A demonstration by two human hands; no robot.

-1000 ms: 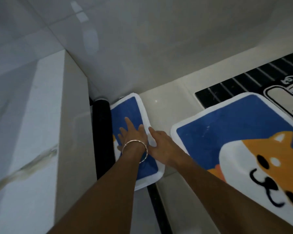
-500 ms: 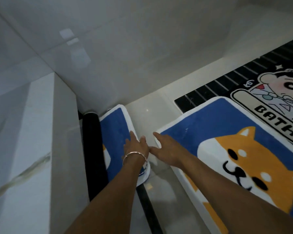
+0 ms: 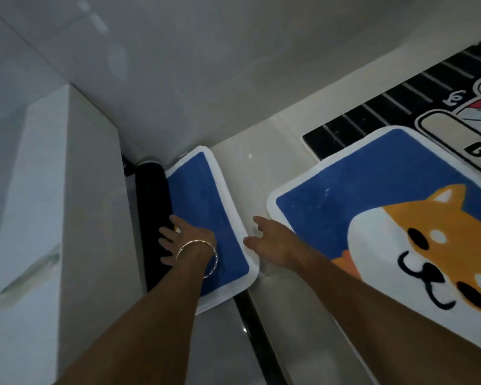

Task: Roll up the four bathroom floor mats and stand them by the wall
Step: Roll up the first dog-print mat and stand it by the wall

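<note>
Mats lie on the pale tiled floor [image 3: 261,162] below you. Nearest the wall [image 3: 206,65], a blue mat [image 3: 203,207] with a white border lies with a black roll [image 3: 153,218] tight along its left edge, beside a white block [image 3: 53,190]. Your left hand [image 3: 186,243], with a thin bangle [image 3: 203,254] on its wrist, rests with fingers spread across the black roll and the blue surface. Your right hand [image 3: 272,243] has its fingers straight and relaxed, gripping nothing, just beside the blue mat's right edge. Further right, a dog mat [image 3: 372,207] lies flat, overlapping a black striped mat [image 3: 372,118].
</note>
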